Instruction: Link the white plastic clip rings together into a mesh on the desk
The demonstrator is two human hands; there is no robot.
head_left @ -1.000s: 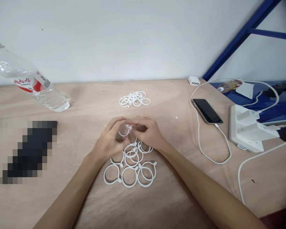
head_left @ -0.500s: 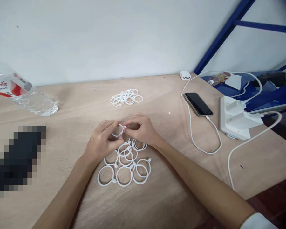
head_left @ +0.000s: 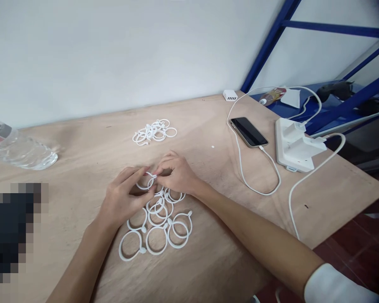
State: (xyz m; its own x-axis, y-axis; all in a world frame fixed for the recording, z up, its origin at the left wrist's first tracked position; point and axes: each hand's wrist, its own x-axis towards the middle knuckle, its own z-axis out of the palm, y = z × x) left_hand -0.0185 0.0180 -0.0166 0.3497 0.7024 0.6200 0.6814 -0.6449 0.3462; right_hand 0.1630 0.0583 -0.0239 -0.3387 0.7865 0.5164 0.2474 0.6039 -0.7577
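My left hand (head_left: 121, 197) holds a white plastic curtain ring (head_left: 142, 188) between thumb and fingers. At the ring's right side, my right hand (head_left: 177, 174) pinches the small joint where its ends meet. The fingertips partly cover that joint, so whether it is fastened cannot be seen. Below both hands, several white curtain rings (head_left: 128, 259) lie spread on the wooden table, some overlapping. Farther back, a pile (head_left: 151, 132) of similar white rings lies tangled together.
A clear water bottle (head_left: 28, 152) lies on the left, above a pixelated dark object (head_left: 6, 235). To the right are a phone (head_left: 249, 131) on a white cable, a power strip (head_left: 281, 147) with plugs and a white USB charger (head_left: 230, 96). Blue metal frame bars (head_left: 268, 46) stand behind.
The view has shifted, so the table's contents sit farther left and the bottle is partly cut off. Both hands keep hold of the same ring, with little change in grip.
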